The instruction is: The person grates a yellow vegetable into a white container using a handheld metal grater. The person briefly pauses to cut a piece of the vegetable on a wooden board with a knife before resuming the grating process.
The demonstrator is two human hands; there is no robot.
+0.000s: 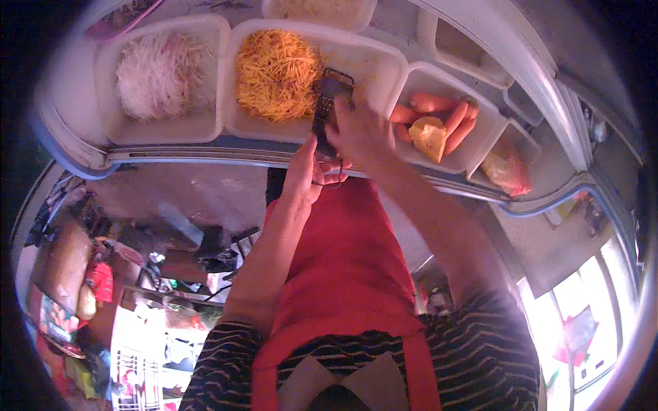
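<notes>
My left hand (304,172) grips the lower end of a dark hand grater (324,110), and a thin cord loop (339,180) hangs there. The grater slants over a white plastic tub (380,61), its upper end beside a heap of orange shreds (277,77). Against the grater's right side lies my right hand (362,128), blurred and with bent fingers. Whether it holds a piece of food is hidden. Just right of it, another tub (480,115) contains several carrots (432,103) and a cut yellow-orange chunk (429,137).
A left-hand tub (218,103) holds whitish shreds (159,77). At far right, a smaller tub (519,136) holds a pale and pink item (506,172). More tubs stand behind. The counter's metal edge (205,154) runs before my red apron (344,257).
</notes>
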